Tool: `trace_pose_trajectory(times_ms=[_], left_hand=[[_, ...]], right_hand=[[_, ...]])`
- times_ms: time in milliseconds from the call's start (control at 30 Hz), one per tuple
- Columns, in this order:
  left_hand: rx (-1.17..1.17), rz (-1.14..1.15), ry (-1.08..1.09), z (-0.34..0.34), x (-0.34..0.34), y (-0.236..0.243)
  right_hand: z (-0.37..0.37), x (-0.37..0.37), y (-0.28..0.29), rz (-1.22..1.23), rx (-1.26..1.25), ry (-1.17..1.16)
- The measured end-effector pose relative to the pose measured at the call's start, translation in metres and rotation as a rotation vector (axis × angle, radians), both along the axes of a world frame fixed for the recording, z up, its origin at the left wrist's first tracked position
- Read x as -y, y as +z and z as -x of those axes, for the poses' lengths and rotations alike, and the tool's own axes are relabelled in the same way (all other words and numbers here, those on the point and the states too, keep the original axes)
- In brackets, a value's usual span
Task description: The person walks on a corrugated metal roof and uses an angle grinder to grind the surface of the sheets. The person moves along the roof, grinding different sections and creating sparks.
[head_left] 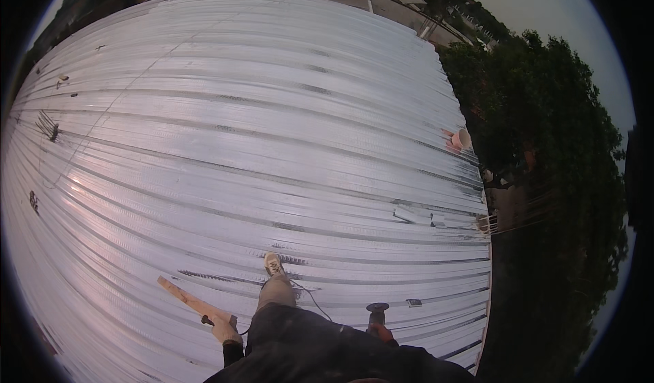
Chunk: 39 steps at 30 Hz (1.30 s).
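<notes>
My left hand (225, 330) is closed around the near end of a wooden board (191, 300), which slants out to the left above the metal roof. A dark knob-like piece (206, 319) sticks out beside these fingers; what it belongs to cannot be made out. On the other side of my body, my right hand (385, 334) grips an angle grinder (376, 317), its round disc facing up and forward. Most of that hand is hidden behind the tool and my dark clothing. One shoe (274, 264) is planted on the ribbed roof sheets (272, 158).
A thin cord (315, 300) runs over the sheets by my leg. A small flat dark item (414, 302) lies near the grinder. Farther off are metal offcuts (409, 215), a bucket (462, 140) and rebar stubs (48, 125). The right roof edge drops toward trees (545, 124).
</notes>
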State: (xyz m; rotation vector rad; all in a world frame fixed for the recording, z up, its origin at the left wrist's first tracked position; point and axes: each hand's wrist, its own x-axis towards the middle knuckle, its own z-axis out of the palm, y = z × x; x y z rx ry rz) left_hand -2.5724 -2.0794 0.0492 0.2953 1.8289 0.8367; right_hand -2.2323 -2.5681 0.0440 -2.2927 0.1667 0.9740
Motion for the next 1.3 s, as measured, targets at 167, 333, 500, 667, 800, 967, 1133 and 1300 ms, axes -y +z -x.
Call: trace_pose_trajectory(times_ms=[167, 333, 500, 667, 800, 967, 1133, 1300], left_hand=[[-0.007, 0.057, 0.037, -0.045, -0.098, 0.042], [0.008, 0.024, -0.034, -0.09, -0.152, 0.045], [0.098, -0.092, -0.086, -0.154, -0.215, 0.059], [0.096, -0.084, -0.162, -0.22, -0.274, 0.061], [0.116, -0.064, -0.228, -0.303, -0.331, 0.085], [0.138, -0.115, -0.284, -0.405, -0.416, 0.109], [0.174, -0.121, -0.3, -0.499, -0.483, 0.152], [0.149, -0.152, -0.453, -0.559, -0.555, 0.165]], right_hand=[[-0.088, -0.194, 0.052, -0.268, -0.363, -0.447], [-0.17, -0.316, 0.058, -0.441, -0.445, -0.514], [-0.22, -0.388, 0.06, -0.461, -0.499, -0.37], [-0.227, -0.403, 0.036, -0.395, -0.436, -0.342], [-0.248, -0.421, 0.026, -0.298, -0.258, -0.18], [-0.309, -0.472, 0.03, -0.294, -0.259, -0.225], [-0.397, -0.527, 0.049, -0.353, -0.296, -0.297], [-0.478, -0.587, 0.056, -0.425, -0.345, -0.467]])
